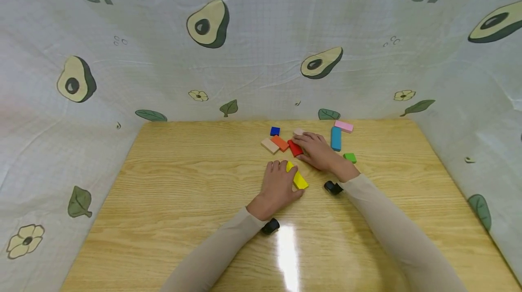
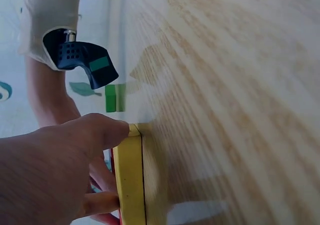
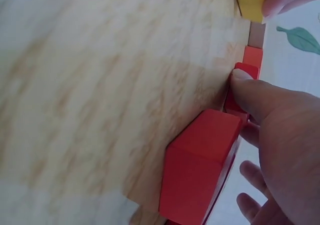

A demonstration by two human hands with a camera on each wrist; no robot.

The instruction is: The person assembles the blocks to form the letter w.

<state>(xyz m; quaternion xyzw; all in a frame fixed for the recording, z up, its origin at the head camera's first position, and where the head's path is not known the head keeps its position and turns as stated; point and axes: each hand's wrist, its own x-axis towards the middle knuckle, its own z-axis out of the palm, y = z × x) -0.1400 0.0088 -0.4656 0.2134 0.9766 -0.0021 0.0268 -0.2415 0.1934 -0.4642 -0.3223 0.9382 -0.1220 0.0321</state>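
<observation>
On the wood-grained table [image 1: 183, 183], I see the left hand [image 1: 277, 189] gripping a yellow rectangular block [image 1: 301, 180], the right hand [image 1: 320, 152] pinching a red rectangular block [image 1: 294, 148] beside an orange block [image 1: 280, 143].

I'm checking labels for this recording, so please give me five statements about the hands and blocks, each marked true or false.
1. The left hand touches the yellow block. True.
2. The right hand touches the green block. False: the right hand touches a red block.
3. In the head view, the orange block lies between a beige block and that red block. True.
4. The pink block is nearer the person than the light blue block. False: the pink block lies beyond the light blue block.
5. Long sleeves cover both forearms. True.
</observation>
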